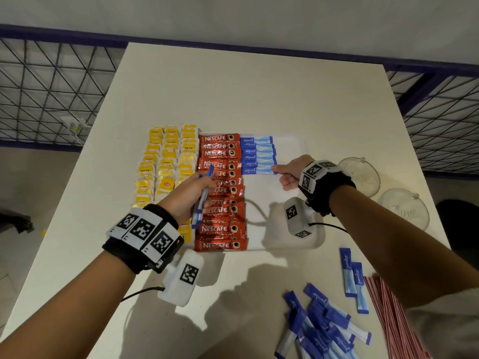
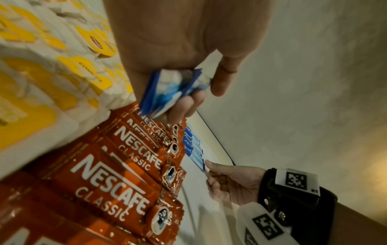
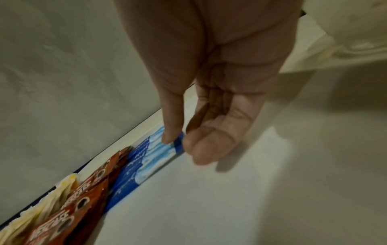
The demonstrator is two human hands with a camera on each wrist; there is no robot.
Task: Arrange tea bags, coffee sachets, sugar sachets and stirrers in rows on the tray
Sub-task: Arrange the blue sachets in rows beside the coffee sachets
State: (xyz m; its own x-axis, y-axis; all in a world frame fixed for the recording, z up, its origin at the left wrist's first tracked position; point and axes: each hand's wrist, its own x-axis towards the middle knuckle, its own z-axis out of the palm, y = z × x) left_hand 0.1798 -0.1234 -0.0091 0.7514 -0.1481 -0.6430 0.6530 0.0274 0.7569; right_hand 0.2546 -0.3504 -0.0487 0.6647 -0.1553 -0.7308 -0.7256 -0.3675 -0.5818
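A white tray (image 1: 293,149) holds rows of yellow tea bags (image 1: 166,161), red Nescafe coffee sachets (image 1: 220,193) and blue sugar sachets (image 1: 256,155). My right hand (image 1: 282,174) pinches the right end of the nearest sugar sachet (image 1: 259,170) in that row, thumb and forefinger on its blue tip (image 3: 178,142). My left hand (image 1: 197,195) hovers over the coffee row and grips a small bundle of blue sugar sachets (image 1: 203,198), seen fanned between its fingers (image 2: 176,91). The lower right part of the tray is bare.
More blue sugar sachets (image 1: 321,322) lie loose at the table's near right, with two apart (image 1: 353,278). Red-striped stirrers (image 1: 394,317) lie at the right edge. Two clear glass bowls (image 1: 360,174) (image 1: 405,211) stand right of the tray. A wire fence borders the table.
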